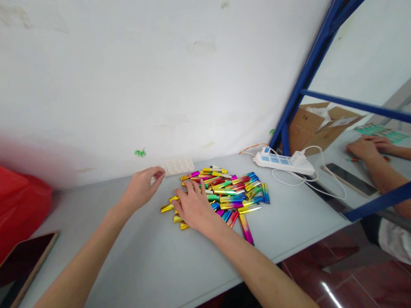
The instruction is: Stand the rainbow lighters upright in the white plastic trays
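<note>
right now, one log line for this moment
left hand: touching white tray | right hand: flat on foil sticks | table

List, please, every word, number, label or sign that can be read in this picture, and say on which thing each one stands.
Nothing can be read with certainty.
Cardboard box: a dark handwritten mark and a white label, both too blurred to read.
Power strip: blue markings, too small to read.
Shiny coloured tubes under the right hand: no readable print.
White tray by the left hand: no text.
</note>
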Available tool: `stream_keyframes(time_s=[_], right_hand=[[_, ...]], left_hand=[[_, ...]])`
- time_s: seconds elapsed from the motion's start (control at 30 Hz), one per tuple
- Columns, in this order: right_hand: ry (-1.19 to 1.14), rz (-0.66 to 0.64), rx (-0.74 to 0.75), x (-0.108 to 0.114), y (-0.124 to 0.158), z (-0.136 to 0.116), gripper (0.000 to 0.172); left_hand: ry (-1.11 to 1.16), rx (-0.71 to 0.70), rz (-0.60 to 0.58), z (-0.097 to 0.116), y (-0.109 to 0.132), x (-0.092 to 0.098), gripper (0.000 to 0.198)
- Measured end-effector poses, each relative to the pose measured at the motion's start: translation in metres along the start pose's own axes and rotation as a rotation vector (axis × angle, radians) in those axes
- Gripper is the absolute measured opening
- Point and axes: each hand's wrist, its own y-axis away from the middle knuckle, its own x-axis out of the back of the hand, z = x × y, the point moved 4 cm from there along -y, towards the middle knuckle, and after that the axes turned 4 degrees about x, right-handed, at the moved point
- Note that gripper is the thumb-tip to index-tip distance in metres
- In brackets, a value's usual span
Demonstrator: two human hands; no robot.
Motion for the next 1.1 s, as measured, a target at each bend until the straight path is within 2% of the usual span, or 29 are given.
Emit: stream_keyframes(time_s=[0.1, 0.27, 0.37, 0.43, 0.47, 0.57, 0.67, 0.77, 0.8, 0.93, 1.1], right_hand=[[-0.013, 0.004, -0.001, 0.000, 0.000, 0.001, 0.039], [-0.017, 0.025, -0.002, 0.002, 0.001, -0.001, 0.034], [-0.041, 0.071, 0.017, 0.005, 0.001, 0.000, 0.032], [-0.056, 0.104, 0.017, 0.010, -0.001, 0.005, 0.030], [-0.058, 0.115, 0.011, 0.013, -0.004, 0.008, 0.030], [-0.026, 0.096, -0.035, 0.024, -0.017, 0.023, 0.031], [0.044, -0.005, -0.090, 0.029, -0.038, 0.042, 0.036], [0.076, -0.158, -0.101, 0.026, -0.062, 0.058, 0.036], [0.073, -0.194, -0.094, 0.024, -0.071, 0.063, 0.036], [0.020, -0.336, -0.045, 0.018, -0.097, 0.077, 0.028], [-0.065, -0.419, -0.004, 0.017, -0.108, 0.090, 0.025]], left_hand=[[-0.020, 0.063, 0.056, -0.004, 0.036, 0.036, 0.037], [-0.048, 0.269, 0.103, -0.024, 0.122, 0.083, 0.041], [-0.003, 0.275, 0.073, -0.035, 0.168, 0.088, 0.038], [0.057, 0.249, 0.041, -0.040, 0.187, 0.082, 0.038], [0.090, 0.212, -0.015, -0.041, 0.192, 0.076, 0.037], [0.113, 0.089, -0.141, -0.043, 0.196, 0.059, 0.032], [0.106, 0.116, -0.136, -0.052, 0.187, 0.051, 0.033], [0.106, 0.210, -0.164, -0.060, 0.172, 0.046, 0.067], [0.101, 0.217, -0.203, -0.061, 0.166, 0.043, 0.073], [0.123, 0.169, -0.326, -0.060, 0.142, 0.035, 0.067], [0.151, 0.097, -0.379, -0.055, 0.109, 0.023, 0.069]])
